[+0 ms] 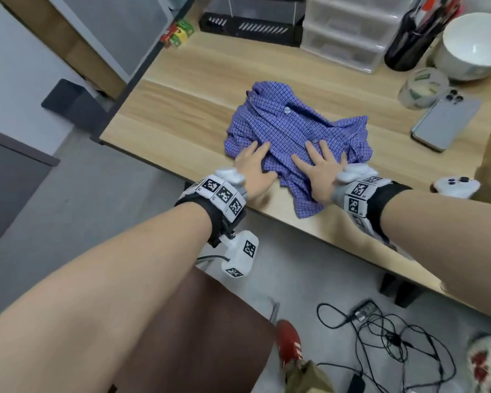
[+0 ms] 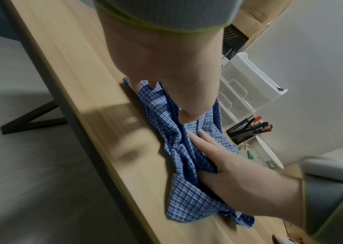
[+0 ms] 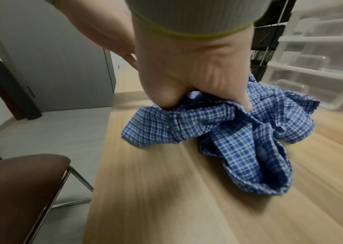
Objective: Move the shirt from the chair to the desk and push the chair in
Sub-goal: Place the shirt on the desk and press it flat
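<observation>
Desk (image 1: 182, 114): light wood top, filling most of the head view, its near edge running from 9 o'clock down toward 4 o'clock.

Chair (image 1: 199, 330): brown seat at 6 o'clock, below your left forearm, out in front of the desk edge and not tucked under it. The right wrist view shows its chrome frame beside the desk.

Shirt (image 1: 292, 137): blue checked, crumpled in a heap on the desk, at the centre of the head view, close to the near edge. One corner reaches toward the edge at 5 o'clock of the heap.

Drawer unit (image 1: 349, 32): clear plastic, at 1 o'clock on the far side of the desk, well apart from the shirt.

Bowl (image 1: 474, 46): white, at 2 o'clock; a phone (image 1: 445, 120) lies face down at 3 o'clock, apart from the shirt.

Your left hand (image 1: 253, 171): fingers straight and spread, lying flat on the shirt's left near side, thumb at the cloth's edge.

Your right hand (image 1: 321, 171): fingers stretched out over the shirt's right near side in the head view; in the right wrist view the thumb and fingertips press down into a fold, and whether they pinch it you cannot tell.
</observation>
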### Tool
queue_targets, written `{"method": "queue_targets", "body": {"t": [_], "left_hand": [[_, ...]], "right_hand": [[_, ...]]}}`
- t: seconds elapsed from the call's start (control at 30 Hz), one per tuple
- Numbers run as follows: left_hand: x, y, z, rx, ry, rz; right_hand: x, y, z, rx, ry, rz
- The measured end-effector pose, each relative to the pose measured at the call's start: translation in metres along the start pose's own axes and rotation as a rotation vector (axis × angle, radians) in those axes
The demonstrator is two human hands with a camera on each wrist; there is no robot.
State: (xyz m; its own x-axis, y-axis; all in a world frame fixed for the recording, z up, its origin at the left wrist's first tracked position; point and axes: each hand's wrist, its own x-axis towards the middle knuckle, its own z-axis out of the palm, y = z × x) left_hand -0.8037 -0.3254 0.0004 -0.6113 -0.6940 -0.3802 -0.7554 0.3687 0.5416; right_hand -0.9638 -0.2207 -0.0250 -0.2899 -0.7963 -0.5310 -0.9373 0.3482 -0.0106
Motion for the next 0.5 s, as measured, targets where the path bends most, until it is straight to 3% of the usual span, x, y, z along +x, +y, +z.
{"method": "queue_targets", "body": {"t": [0.13, 0.27, 0.5], "left_hand": [[-0.013, -0.007, 0.007, -0.077, -0.012, 0.059], [-0.026, -0.023, 0.012, -0.044, -0.034, 0.021], [-0.061, -0.032, -0.017, -0.041, 0.012, -0.049]], "right_hand": [[0.009, 0.008, -0.006, -0.056, -0.012, -0.013], [0.011, 0.006, -0.005, -0.098, 0.020, 0.011], [-0.014, -0.028, -0.010, -0.055, 0.287, 0.051]]}}
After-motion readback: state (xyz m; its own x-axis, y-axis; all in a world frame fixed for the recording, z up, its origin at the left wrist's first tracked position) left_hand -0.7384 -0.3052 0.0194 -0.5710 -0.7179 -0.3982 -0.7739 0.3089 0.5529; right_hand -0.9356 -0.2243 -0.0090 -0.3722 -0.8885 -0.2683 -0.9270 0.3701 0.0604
